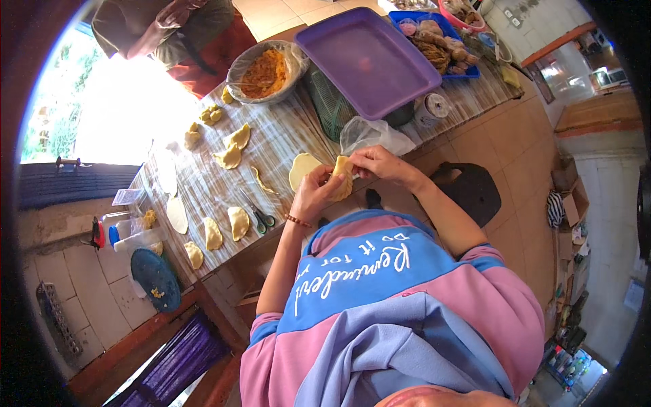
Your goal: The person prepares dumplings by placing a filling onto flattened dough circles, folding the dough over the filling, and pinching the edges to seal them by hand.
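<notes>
My left hand (315, 191) holds a filled half-moon dough pastry (343, 178) with a crimped edge, above the table's front edge. The fingers of my right hand (375, 164) pinch the pastry's upper end. Just beyond my left hand lies a flat dough round (303, 170). A strip of dough (262, 180) and a pair of scissors (259, 212) with dark green handles lie further left. Folded pastries (238, 224) rest near the front edge, and more folded pieces (231, 147) lie behind them. An orange filling (265, 74) fills a plastic-lined bowl (237, 94) at the back.
A purple tray (366, 61) stands on a green basket (328, 102), beside a clear plastic bag (374, 136) and a can (433, 109). A blue tray (465, 76) of bagged food is at the back right. Across the table is another person (188, 35). A dark stool (470, 196) stands on the floor.
</notes>
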The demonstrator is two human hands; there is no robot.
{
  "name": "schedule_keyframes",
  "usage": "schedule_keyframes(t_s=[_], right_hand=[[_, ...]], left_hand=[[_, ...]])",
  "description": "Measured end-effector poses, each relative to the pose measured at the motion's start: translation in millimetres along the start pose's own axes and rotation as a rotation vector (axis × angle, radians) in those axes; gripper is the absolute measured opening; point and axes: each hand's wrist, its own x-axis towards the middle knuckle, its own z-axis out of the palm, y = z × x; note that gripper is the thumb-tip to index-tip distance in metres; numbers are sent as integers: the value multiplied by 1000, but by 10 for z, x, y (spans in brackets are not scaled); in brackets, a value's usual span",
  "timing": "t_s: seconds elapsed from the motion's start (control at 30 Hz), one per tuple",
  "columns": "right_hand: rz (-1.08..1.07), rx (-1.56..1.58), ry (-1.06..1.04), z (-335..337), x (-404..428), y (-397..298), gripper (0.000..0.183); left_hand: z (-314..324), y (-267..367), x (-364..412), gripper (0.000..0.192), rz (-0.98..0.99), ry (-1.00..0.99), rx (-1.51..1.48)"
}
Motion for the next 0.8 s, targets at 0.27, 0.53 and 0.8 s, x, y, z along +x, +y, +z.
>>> schedule_keyframes(t_s=[0.27,0.53,0.8], right_hand=[[-180,-241,94,84,-7,-62,23],[-169,-120,136,152,-27,-97,22],[-182,-186,122,120,11,22,21]], left_hand=[[-24,-47,-10,35,3,-17,79],[-41,7,-67,30,37,-24,187],[-7,125,-109,33,73,15,318]])
